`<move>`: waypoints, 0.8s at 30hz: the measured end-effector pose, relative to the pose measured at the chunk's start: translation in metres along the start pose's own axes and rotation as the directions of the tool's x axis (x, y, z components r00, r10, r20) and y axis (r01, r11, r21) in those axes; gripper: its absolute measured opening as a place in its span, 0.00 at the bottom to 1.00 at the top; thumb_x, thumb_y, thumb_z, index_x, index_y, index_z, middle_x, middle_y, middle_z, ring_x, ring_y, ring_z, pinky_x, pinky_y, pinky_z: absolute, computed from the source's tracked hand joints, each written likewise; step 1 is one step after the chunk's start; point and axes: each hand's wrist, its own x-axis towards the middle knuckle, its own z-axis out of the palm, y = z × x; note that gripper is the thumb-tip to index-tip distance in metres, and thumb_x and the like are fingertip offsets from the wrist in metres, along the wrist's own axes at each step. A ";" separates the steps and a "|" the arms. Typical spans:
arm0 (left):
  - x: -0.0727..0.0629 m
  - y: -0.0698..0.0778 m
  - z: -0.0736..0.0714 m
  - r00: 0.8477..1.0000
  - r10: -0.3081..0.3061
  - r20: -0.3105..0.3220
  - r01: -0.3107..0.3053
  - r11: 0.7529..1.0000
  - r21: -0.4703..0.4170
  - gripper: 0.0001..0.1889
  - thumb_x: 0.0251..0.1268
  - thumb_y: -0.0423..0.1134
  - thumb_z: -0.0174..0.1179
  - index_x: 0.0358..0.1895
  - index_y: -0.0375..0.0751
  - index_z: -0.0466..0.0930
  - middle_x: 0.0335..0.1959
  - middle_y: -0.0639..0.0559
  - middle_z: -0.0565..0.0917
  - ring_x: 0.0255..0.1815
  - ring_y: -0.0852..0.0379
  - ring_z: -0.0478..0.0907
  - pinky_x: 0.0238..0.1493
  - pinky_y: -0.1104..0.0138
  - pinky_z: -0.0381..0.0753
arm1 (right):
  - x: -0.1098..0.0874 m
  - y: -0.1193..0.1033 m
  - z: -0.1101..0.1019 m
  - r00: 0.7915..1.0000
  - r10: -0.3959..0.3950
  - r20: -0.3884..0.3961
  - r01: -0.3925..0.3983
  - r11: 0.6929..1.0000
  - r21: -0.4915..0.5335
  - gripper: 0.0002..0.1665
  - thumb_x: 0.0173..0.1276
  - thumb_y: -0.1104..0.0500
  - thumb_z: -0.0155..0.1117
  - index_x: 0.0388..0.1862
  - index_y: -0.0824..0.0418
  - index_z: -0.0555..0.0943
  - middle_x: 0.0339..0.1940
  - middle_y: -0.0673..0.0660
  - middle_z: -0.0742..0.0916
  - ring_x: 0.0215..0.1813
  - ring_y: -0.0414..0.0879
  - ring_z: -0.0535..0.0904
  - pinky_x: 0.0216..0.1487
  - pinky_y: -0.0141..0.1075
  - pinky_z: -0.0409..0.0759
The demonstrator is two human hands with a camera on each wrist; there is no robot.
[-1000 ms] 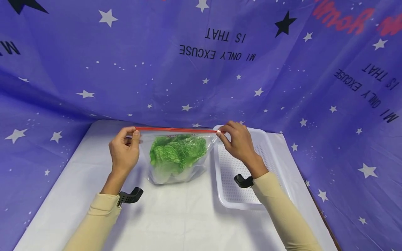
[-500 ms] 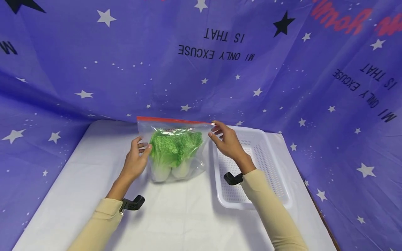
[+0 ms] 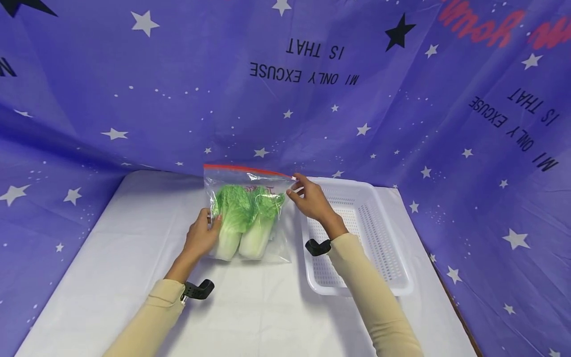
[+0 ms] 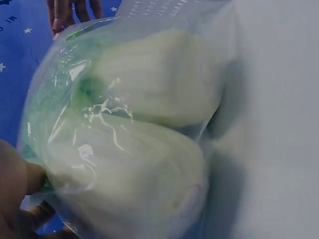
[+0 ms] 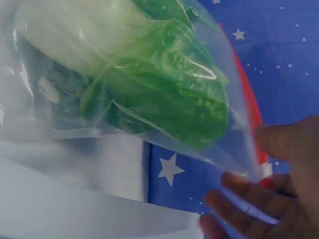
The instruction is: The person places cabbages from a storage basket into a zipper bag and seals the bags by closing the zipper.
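Note:
A clear zip bag point(image 3: 232, 176) with a red zip strip along its top edge stands raised at the middle of the table. Two heads of napa cabbage point(image 3: 233, 213) lie side by side inside it, white stems down and green leaves up. My left hand point(image 3: 200, 237) grips the bag's lower left side, thumb in front and fingers partly hidden behind. At the upper right corner, my right hand point(image 3: 312, 201) pinches the end of the red strip, beside a white zip slider point(image 5: 266, 170). In the left wrist view the stem ends bulge against the plastic.
Just right of the bag, a white plastic basket point(image 3: 379, 243) with perforated walls stands under my right forearm. A white cloth covers the table point(image 3: 250, 317). Behind and on both sides hangs a blue curtain point(image 3: 169, 119) printed with stars.
My left hand has left the strip's left end and moved down to the bag's side. The bag has tipped upright, its front now facing me, and shifted slightly. My right hand has moved a little left.

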 end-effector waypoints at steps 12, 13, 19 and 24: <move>-0.013 -0.011 0.005 0.998 -0.064 0.022 0.064 0.997 0.037 0.22 0.78 0.45 0.43 0.66 0.35 0.63 0.54 0.32 0.80 0.55 0.33 0.76 0.54 0.43 0.69 | -0.019 -0.005 0.009 0.984 -0.003 0.178 0.014 0.998 -0.058 0.39 0.71 0.53 0.61 0.76 0.63 0.60 0.60 0.67 0.80 0.57 0.62 0.78 0.57 0.49 0.74; -0.013 -0.011 0.005 0.998 -0.066 0.024 0.065 0.997 0.033 0.22 0.78 0.45 0.43 0.66 0.36 0.63 0.54 0.32 0.80 0.56 0.33 0.76 0.55 0.43 0.69 | -0.021 -0.006 0.009 0.983 -0.010 0.181 0.020 0.998 -0.054 0.38 0.71 0.54 0.61 0.75 0.63 0.61 0.60 0.67 0.80 0.58 0.62 0.78 0.57 0.49 0.74; -0.010 -0.012 0.004 0.995 -0.074 0.061 0.075 0.997 -0.015 0.26 0.79 0.48 0.41 0.71 0.36 0.59 0.57 0.32 0.77 0.59 0.33 0.73 0.58 0.43 0.66 | -0.032 -0.007 0.005 0.983 -0.019 0.180 0.026 0.999 -0.037 0.37 0.71 0.54 0.61 0.75 0.61 0.62 0.61 0.66 0.79 0.59 0.61 0.77 0.57 0.49 0.73; -0.005 -0.013 0.001 0.991 -0.048 0.125 0.055 0.997 -0.047 0.29 0.79 0.49 0.39 0.75 0.36 0.55 0.61 0.30 0.74 0.65 0.31 0.67 0.63 0.42 0.61 | -0.036 -0.006 0.003 0.985 -0.021 0.171 0.026 0.999 -0.029 0.35 0.71 0.55 0.61 0.74 0.61 0.64 0.60 0.64 0.79 0.58 0.61 0.77 0.57 0.49 0.74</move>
